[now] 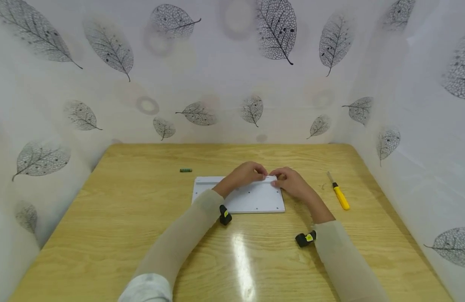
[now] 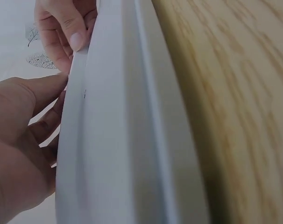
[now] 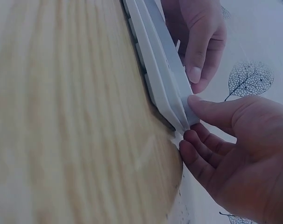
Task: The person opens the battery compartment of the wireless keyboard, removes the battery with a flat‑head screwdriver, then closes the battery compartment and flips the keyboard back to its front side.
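Observation:
A white keyboard (image 1: 255,199) lies face down on the table, its screw-dotted back up and a raised bar along its far edge. Keys show beneath it in the right wrist view. My right hand (image 1: 294,183) pinches the keyboard's far right corner, thumb on one face and curled fingers on the other. Just left of it, my left hand (image 1: 247,174) grips the far edge between thumb and fingers. In the left wrist view, the left hand's fingers (image 2: 48,116) are partly hidden behind the edge. The two hands' fingertips are close together.
A green battery (image 1: 185,170) lies beyond the keyboard's far left corner. To the right rests a screwdriver (image 1: 341,198) with a yellow handle, its shaft pointing away. The wooden table (image 1: 141,235) meets leaf-patterned white sheeting (image 1: 217,84) at the back and sides.

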`<state>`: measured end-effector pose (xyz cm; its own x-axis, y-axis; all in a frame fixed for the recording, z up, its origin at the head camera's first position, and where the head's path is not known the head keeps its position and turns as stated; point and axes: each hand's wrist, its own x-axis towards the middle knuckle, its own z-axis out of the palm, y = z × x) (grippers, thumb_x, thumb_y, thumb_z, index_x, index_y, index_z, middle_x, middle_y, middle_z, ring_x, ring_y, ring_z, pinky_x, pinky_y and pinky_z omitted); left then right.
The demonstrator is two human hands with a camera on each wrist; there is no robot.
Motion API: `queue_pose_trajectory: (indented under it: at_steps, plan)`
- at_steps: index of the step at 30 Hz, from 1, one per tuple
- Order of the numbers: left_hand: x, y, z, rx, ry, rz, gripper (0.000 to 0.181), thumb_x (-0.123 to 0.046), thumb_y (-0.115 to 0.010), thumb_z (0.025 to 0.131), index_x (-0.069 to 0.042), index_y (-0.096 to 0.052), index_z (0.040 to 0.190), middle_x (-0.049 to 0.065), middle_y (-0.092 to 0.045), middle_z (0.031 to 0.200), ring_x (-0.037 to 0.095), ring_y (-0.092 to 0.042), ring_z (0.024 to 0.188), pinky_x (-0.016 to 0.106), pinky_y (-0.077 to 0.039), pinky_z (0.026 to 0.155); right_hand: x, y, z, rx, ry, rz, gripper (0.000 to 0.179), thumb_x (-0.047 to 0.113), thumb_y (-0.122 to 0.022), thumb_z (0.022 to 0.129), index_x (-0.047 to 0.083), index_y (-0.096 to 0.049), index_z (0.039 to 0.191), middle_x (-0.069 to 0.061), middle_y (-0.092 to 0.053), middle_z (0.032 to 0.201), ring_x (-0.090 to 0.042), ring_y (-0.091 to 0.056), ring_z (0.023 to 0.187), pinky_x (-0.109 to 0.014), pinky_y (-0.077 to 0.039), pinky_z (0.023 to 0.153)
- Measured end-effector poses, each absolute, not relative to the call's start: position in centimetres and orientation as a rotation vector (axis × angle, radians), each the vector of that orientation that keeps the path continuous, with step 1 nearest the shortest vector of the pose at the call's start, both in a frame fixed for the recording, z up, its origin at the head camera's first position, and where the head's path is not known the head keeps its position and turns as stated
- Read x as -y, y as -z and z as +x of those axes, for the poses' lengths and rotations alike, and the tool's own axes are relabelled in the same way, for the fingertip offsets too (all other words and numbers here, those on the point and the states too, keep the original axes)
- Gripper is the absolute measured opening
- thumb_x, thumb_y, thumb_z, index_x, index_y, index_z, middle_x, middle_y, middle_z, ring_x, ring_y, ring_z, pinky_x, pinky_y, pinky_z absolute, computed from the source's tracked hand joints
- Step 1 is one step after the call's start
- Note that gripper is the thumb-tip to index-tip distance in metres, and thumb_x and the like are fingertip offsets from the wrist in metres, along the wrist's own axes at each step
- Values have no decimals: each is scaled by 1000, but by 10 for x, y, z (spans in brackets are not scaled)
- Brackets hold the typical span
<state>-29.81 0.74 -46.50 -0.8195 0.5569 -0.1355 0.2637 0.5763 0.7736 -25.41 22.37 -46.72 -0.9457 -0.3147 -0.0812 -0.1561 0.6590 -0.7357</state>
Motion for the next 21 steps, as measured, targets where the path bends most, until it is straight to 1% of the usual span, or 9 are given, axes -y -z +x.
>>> queue_pose_trajectory:
  at_steps: [3,6,8,10,13,17,21]
  plan:
    - [-14,463,-298,-2494,-1035,688,21,-26,-65,99,-17,-73,117,-5,-71,109,11,-61,97,30,-50,89,-225,464,-250,-2668,1169,-369,35,21,-65,99,8,-63,131,-17,-62,128,-31,-59,110,-46,-49,92]
    - [-18,464,-299,-2532,-960,722,23,-28,-66,99,-18,-72,119,-7,-70,106,9,-60,92,27,-49,83,-226,463,-243,-2611,1215,-340,39,20,-65,99,7,-59,136,-18,-61,125,-30,-62,105,-39,-54,84]
    - [-22,464,-298,-2552,-933,735,23,-28,-67,99,-18,-72,119,-7,-69,104,9,-60,90,26,-49,80,-227,462,-237,-2571,1245,-328,42,20,-65,99,7,-56,139,-18,-60,123,-28,-63,102,-35,-54,80]
    - [-24,464,-297,-2569,-921,753,23,-27,-67,98,-18,-73,119,-7,-69,103,9,-60,89,25,-48,79,-228,461,-231,-2536,1277,-320,45,19,-65,99,7,-54,140,-19,-60,122,-27,-63,102,-32,-55,79]
    - [-28,464,-296,-2573,-912,778,24,-27,-68,97,-18,-73,119,-6,-69,106,9,-59,90,25,-48,79,-230,459,-222,-2486,1313,-277,47,18,-65,99,5,-53,141,-19,-59,120,-26,-62,99,-32,-55,77]
    - [-34,463,-295,-2577,-901,814,26,-27,-69,97,-18,-72,121,-5,-69,111,8,-59,93,25,-48,82,-232,456,-210,-2414,1360,-178,45,16,-65,99,0,-53,139,-19,-60,116,-23,-61,91,-32,-56,73]
    - [-39,464,-296,-2593,-886,820,27,-29,-69,96,-20,-71,121,-5,-69,113,8,-59,96,26,-48,85,-234,455,-200,-2387,1378,-138,42,15,-66,98,-2,-56,135,-17,-61,113,-21,-61,89,-31,-57,73]
